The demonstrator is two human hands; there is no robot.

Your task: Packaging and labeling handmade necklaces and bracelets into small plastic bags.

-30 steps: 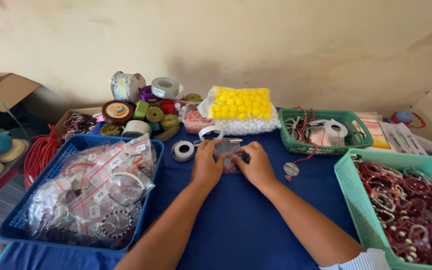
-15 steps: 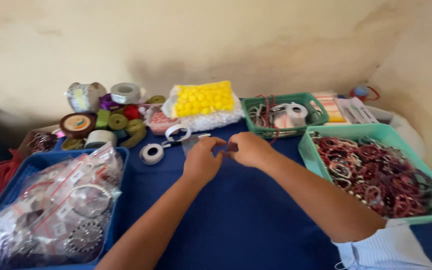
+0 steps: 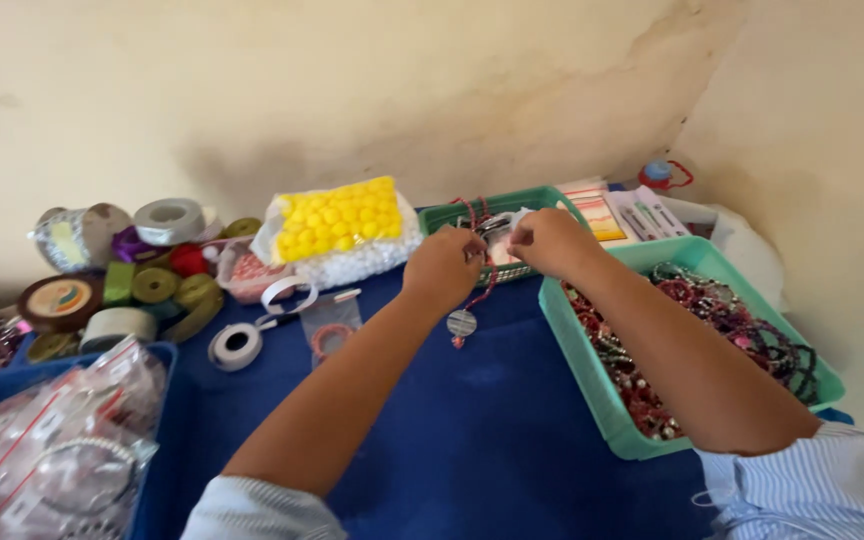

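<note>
I have both hands up over the far edge of the blue tablecloth [image 3: 472,440], at the small green basket [image 3: 542,198] that stands against the wall. My left hand [image 3: 444,266] is curled shut, and a red beaded strand [image 3: 485,285] hangs out of it, ending in a round silvery pendant [image 3: 462,323] that dangles just above the cloth. My right hand [image 3: 550,240] is pinched shut too, fingertips turned toward the left hand, over the basket's near rim; I cannot tell whether it holds the same strand or something else from the basket.

The strand's long axis runs nearly straight down from the left fist, pendant lowest, so the free end lies below and slightly right of that grip. The left hand is the nearer one to the pendant; the right sits just beside it, higher up.

Along the right edge of the cloth stands the large teal basket [image 3: 592,385], full of red and dark beaded bracelets, directly under my right forearm. Toward the far left corner are ribbon spools [image 3: 157,285] and a tape roll [image 3: 235,346], with a small clear zip bag [image 3: 330,335] holding a pink ring flat on the cloth, well apart from both hands. A bag of yellow pom-poms [image 3: 337,220] lies just left of the green basket. At the near left corner, a blue basket [image 3: 167,420] carries bagged bracelets.
</note>
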